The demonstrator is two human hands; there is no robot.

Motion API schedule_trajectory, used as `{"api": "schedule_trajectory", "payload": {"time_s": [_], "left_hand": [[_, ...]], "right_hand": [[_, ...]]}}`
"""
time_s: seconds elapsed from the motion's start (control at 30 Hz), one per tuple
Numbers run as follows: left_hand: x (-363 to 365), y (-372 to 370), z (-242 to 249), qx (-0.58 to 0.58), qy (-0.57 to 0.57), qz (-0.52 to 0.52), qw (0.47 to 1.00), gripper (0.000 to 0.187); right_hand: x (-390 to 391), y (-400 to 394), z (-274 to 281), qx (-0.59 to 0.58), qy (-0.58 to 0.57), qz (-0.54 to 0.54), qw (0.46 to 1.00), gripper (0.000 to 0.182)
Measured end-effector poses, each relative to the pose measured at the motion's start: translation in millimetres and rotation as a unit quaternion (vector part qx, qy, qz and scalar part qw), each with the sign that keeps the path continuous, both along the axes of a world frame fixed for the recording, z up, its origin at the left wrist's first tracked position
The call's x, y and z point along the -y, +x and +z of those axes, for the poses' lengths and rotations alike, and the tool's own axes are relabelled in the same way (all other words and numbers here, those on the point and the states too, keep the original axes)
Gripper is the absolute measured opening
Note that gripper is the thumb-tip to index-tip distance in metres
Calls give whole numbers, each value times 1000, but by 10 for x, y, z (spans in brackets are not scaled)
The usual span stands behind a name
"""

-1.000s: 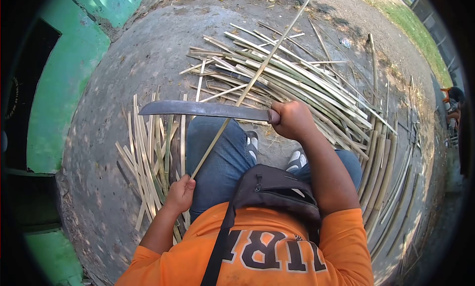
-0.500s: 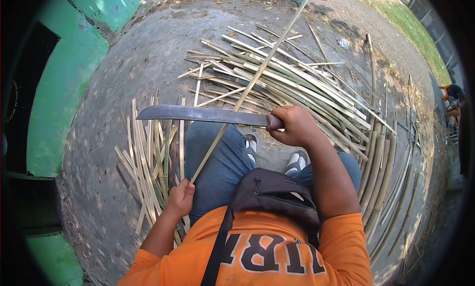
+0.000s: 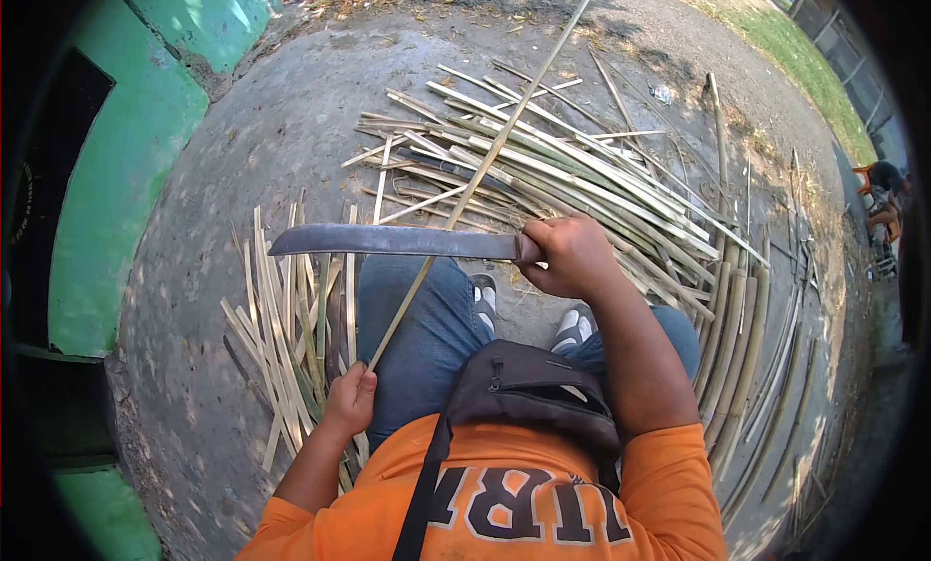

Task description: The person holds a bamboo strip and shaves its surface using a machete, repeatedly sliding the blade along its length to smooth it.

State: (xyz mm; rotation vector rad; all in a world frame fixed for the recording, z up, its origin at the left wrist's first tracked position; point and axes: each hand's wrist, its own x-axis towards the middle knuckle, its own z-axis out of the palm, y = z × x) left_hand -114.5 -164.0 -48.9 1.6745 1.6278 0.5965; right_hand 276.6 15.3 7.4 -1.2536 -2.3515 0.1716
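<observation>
My right hand (image 3: 574,256) is wrapped round the handle of a machete (image 3: 398,241), whose long blade points left across the view above my thigh. Under the blade, and crossing it, runs a long thin bamboo strip (image 3: 497,146). Its near end is gripped by my left hand (image 3: 351,396), beside my left thigh, and its far end reaches up past the pile of strips. The blade overlaps the strip just beyond my knee.
A heap of split bamboo strips (image 3: 582,168) lies on the concrete ahead. More strips (image 3: 281,319) lie to my left, and bamboo poles (image 3: 734,348) to my right. A green wall (image 3: 126,202) stands at left. Far right, a person (image 3: 884,197) sits.
The machete and my right hand have come slightly nearer to me along the strip. My left hand keeps its hold on the near end. The whole view has shifted a little.
</observation>
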Motion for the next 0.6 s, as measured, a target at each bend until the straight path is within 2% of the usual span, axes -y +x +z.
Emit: {"api": "schedule_trajectory", "payload": {"time_s": [0.1, 0.6], "left_hand": [[20, -8, -11, 4, -4, 2, 1000, 59], [7, 33, 24, -4, -2, 7, 1000, 58]], "right_hand": [[9, -20, -29, -46, 11, 12, 999, 16], [67, -253, -71, 25, -4, -19, 999, 16]]}}
